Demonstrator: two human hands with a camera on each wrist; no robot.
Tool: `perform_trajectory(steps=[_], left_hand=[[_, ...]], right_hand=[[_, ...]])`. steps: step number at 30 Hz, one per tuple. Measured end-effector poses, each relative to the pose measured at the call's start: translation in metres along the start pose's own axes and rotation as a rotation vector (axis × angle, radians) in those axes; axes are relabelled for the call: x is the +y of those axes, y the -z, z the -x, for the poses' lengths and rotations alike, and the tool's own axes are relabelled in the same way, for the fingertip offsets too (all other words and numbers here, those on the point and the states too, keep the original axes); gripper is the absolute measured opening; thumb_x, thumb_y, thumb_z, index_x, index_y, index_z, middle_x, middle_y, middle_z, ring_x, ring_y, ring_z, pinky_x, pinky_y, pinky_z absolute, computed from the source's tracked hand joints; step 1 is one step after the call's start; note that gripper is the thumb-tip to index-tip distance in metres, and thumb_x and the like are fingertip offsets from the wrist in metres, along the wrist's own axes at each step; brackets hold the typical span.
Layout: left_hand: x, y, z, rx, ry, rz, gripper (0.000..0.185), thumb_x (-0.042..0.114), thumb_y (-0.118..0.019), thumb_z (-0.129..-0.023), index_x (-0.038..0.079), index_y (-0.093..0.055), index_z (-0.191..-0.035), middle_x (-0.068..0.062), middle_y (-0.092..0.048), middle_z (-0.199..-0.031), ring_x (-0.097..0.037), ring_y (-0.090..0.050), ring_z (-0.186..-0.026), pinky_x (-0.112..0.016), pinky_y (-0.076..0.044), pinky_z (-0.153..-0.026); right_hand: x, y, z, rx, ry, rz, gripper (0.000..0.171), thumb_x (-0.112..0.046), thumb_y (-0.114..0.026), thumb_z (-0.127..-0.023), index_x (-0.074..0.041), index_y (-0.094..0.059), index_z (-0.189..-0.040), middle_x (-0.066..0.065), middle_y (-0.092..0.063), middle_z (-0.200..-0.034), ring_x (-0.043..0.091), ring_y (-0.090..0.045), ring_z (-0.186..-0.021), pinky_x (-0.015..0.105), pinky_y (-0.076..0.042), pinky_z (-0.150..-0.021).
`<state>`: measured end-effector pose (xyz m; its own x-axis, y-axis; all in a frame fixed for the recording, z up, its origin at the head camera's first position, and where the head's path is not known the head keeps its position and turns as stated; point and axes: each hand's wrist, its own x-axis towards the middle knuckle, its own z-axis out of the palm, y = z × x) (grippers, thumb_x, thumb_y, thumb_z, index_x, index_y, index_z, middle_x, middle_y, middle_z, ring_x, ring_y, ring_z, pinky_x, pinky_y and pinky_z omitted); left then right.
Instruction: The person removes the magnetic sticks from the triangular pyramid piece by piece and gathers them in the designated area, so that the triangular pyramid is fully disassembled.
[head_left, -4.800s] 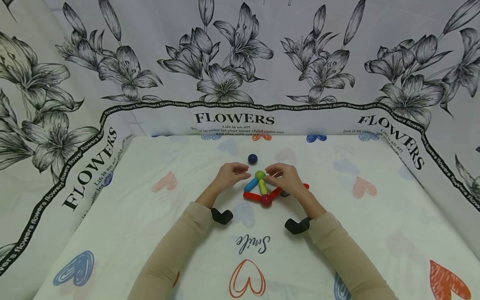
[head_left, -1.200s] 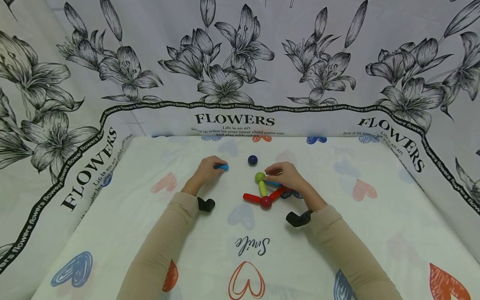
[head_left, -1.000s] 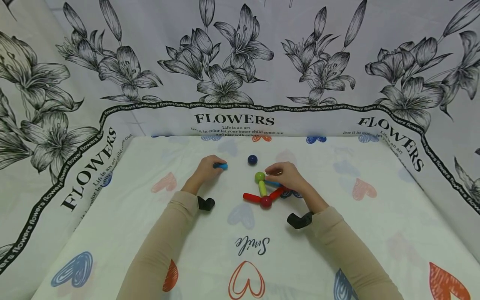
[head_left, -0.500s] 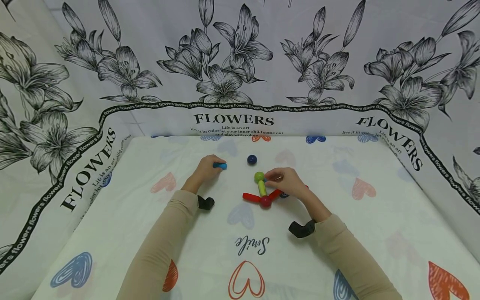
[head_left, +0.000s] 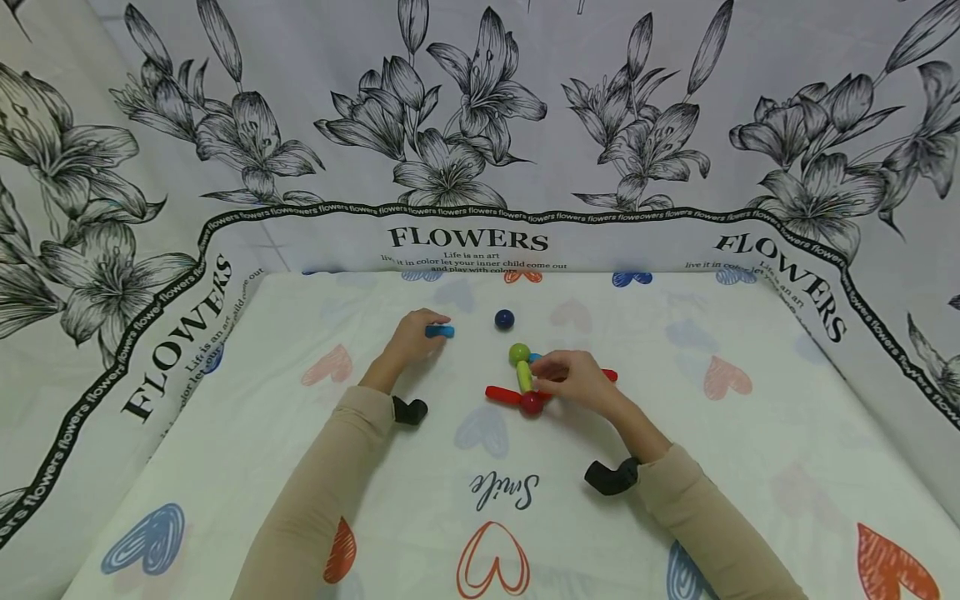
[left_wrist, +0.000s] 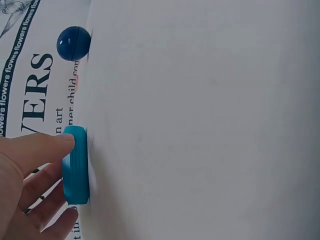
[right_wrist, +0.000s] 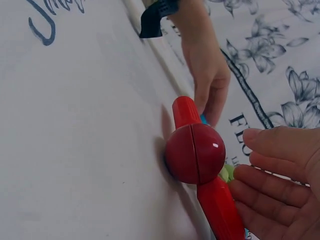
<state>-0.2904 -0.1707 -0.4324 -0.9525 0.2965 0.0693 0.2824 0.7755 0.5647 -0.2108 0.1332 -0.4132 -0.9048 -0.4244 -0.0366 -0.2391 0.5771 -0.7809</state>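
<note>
Right hand (head_left: 577, 381) hides the blue stick's (head_left: 534, 358) length — only an end shows

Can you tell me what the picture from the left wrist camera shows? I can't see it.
A left hand pinches a short blue stick lying on a white cloth. A dark blue ball sits apart from it, farther along the cloth, near black printed letters.

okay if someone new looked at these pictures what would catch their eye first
Probably the little cluster of bright toy pieces mid-table: a red ball joining red sticks, with a green ball just behind, under the right hand. To the left, the left hand holds a blue stick, and a dark blue ball sits alone beyond. Bold black lily-print cloth walls everything in.
</note>
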Motion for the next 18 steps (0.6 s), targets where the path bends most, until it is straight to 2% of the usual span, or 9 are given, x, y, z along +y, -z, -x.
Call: perform_trajectory(steps=[8, 12, 15, 18], left_hand=[[0.01, -0.001, 0.013, 0.098, 0.006, 0.082, 0.032, 0.007, -0.065, -0.087, 0.0, -0.066, -0.118, -0.022, -0.062, -0.127, -0.04, -0.055, -0.12, -0.05, -0.045, -0.106], [0.015, -0.003, 0.019, 0.151, -0.04, 0.082, 0.028, 0.005, -0.066, -0.084, -0.001, -0.069, -0.112, -0.023, -0.065, -0.12, -0.04, -0.058, -0.112, -0.05, -0.049, -0.099], [0.02, -0.005, 0.024, 0.154, -0.082, 0.068, 0.027, 0.004, -0.067, -0.084, -0.002, -0.07, -0.11, -0.023, -0.066, -0.117, -0.04, -0.059, -0.109, -0.05, -0.05, -0.097], [0.027, -0.007, 0.029, 0.126, -0.116, 0.047, 0.026, 0.006, -0.067, -0.085, -0.001, -0.069, -0.11, -0.021, -0.067, -0.116, -0.039, -0.059, -0.112, -0.05, -0.049, -0.1]], right_hand=[[0.002, -0.004, 0.006, -0.022, 0.06, 0.078, 0.031, -0.022, -0.075, -0.083, -0.008, -0.071, -0.11, 0.009, -0.073, -0.104, 0.019, -0.064, -0.096, 0.031, -0.057, -0.087], [0.002, -0.006, 0.008, -0.02, 0.084, 0.125, 0.03, -0.022, -0.076, -0.082, -0.009, -0.071, -0.108, 0.006, -0.074, -0.104, 0.019, -0.062, -0.097, 0.03, -0.054, -0.087], [0.003, -0.007, 0.007, -0.029, 0.091, 0.137, 0.03, -0.023, -0.077, -0.081, -0.01, -0.071, -0.107, 0.005, -0.073, -0.103, 0.017, -0.06, -0.095, 0.027, -0.054, -0.085], [0.006, -0.008, 0.007, -0.043, 0.104, 0.137, 0.031, -0.024, -0.079, -0.079, -0.01, -0.071, -0.106, 0.004, -0.072, -0.102, 0.016, -0.059, -0.093, 0.023, -0.053, -0.081]])
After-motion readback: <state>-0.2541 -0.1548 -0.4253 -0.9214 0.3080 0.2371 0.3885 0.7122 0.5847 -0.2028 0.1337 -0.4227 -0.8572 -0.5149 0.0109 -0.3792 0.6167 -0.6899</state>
